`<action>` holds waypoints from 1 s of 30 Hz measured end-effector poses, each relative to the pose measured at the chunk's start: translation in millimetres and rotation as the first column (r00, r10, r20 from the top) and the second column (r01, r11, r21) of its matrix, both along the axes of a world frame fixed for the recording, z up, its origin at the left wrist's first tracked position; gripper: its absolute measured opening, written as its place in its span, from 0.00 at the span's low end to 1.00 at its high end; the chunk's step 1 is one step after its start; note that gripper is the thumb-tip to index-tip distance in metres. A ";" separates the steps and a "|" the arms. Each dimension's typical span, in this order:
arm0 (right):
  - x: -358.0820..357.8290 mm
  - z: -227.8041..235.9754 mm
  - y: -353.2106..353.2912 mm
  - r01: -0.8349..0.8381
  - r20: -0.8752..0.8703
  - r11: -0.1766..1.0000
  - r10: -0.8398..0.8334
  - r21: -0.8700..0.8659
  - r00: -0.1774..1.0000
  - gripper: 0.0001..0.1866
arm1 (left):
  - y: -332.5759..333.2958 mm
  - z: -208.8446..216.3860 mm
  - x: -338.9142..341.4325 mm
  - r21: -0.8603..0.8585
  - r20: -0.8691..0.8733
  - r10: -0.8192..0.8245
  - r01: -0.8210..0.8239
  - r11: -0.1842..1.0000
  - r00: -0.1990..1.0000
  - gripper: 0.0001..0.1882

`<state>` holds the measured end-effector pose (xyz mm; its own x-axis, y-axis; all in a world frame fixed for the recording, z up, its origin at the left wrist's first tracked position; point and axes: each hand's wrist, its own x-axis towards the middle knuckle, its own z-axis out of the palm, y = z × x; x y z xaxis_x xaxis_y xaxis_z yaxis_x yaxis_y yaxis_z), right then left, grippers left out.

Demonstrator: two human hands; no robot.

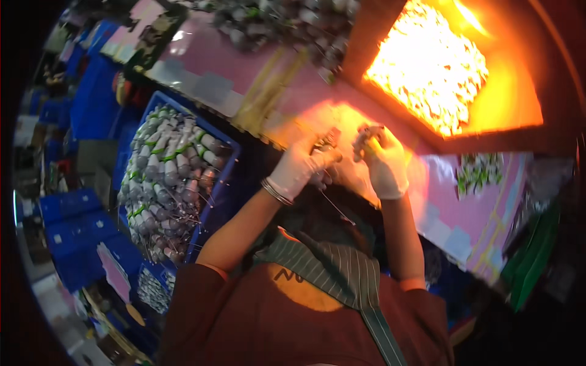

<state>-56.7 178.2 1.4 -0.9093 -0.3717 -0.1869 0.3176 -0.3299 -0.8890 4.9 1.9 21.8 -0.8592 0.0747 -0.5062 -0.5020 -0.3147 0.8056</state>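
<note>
My left hand (pixel 299 166), in a white glove with a bracelet at the wrist, is closed around a few small grey wire-tailed parts (pixel 321 178). From them a thin wire with a small tip hangs toward my apron. My right hand (pixel 386 163), also gloved, has its fingers curled round a cluster of small greyish pieces (pixel 366 139). Glare and blur hide their exact kind. Both hands are over the near edge of the pink-topped bench, a short gap apart, in bright orange light.
On my left a blue crate (pixel 229 160) holds many grey-and-white cylindrical parts with green bands and wires. A brightly lit box (pixel 519 91) full of small pieces stands at the far right. Grey parts (pixel 287 24) are heaped at the back; green-and-white pieces (pixel 479 174) lie to the right.
</note>
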 end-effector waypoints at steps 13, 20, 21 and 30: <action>8.9 8.7 4.2 -0.121 -0.015 0.988 0.123 0.092 0.992 0.12 | 18.0 3.8 3.3 0.001 -0.009 -0.148 0.148 0.989 0.989 0.13; 21.0 -11.1 -8.8 0.040 -0.051 0.984 -0.049 -0.175 0.997 0.11 | 30.4 -15.4 7.0 -0.538 -0.403 -0.223 -0.033 0.843 0.887 0.19; 22.4 -13.1 -8.9 0.063 -0.042 0.947 -0.080 -0.316 0.996 0.10 | 35.6 -13.5 7.2 -0.646 -0.544 -0.275 -0.187 0.740 0.793 0.20; 29.4 3.0 74.6 0.284 -0.277 0.845 -0.170 0.453 0.946 0.18 | 25.3 -19.0 10.9 -0.321 -0.337 -0.165 0.052 0.946 0.927 0.15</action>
